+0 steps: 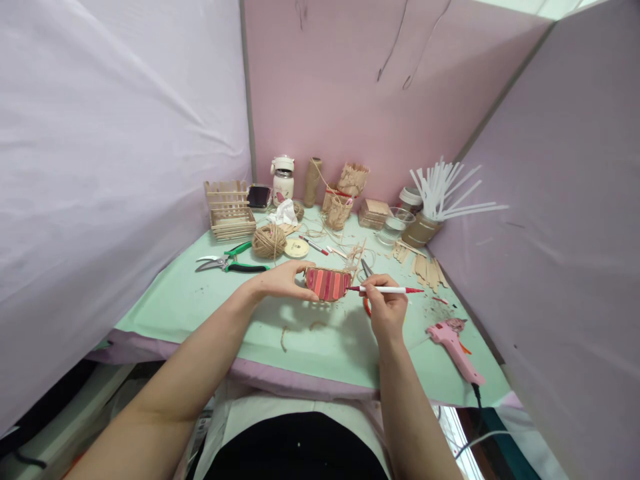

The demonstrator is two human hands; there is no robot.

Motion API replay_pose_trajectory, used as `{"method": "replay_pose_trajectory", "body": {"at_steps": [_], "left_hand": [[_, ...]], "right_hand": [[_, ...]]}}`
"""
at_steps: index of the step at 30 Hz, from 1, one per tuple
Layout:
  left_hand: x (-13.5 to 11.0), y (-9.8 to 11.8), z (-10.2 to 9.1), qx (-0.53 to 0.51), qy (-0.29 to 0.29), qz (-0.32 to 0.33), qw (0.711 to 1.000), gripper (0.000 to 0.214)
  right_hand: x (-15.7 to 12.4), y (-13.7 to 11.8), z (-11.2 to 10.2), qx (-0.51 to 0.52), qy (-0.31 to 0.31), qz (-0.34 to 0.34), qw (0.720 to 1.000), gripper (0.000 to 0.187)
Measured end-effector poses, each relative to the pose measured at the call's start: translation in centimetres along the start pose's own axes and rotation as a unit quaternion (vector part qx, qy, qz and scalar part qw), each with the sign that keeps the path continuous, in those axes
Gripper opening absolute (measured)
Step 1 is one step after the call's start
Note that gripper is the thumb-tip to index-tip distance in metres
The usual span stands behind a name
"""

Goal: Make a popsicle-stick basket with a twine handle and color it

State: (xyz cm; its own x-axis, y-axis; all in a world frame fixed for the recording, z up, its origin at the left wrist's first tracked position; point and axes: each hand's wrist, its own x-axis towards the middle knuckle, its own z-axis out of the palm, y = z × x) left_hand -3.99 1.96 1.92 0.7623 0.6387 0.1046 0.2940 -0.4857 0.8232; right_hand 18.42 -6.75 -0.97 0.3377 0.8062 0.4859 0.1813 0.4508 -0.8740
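Note:
Between finger and thumb, my left hand (287, 281) grips the left end of a small half-round wooden piece (327, 285), its face striped in red, pink and brown and its rim edged with twine. My right hand (387, 303) is closed around a white marker pen (390, 289) with red ends. The pen points left, and its tip is at the right edge of the striped piece. Behind my right hand lies a pair of scissors (367, 268) with orange handles, partly covered by the hand.
Green-handled pruning shears (233, 261) and a twine ball (269, 241) lie at left. A pink glue gun (456, 348) rests at right, its cord over the table edge. Behind are a slatted wooden box (233, 223), a water bowl (393, 230) and white glue sticks (443, 193).

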Motion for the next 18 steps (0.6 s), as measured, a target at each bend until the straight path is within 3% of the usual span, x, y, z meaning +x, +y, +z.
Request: {"method": "replay_pose_trajectory", "body": {"at_steps": [18], "left_hand": [[-0.01,0.06,0.04,0.002,0.000,0.001,1.000,0.057]], "right_hand": [[0.11,-0.19,0.09,-0.007,0.001,-0.001,1.000,0.015]]}}
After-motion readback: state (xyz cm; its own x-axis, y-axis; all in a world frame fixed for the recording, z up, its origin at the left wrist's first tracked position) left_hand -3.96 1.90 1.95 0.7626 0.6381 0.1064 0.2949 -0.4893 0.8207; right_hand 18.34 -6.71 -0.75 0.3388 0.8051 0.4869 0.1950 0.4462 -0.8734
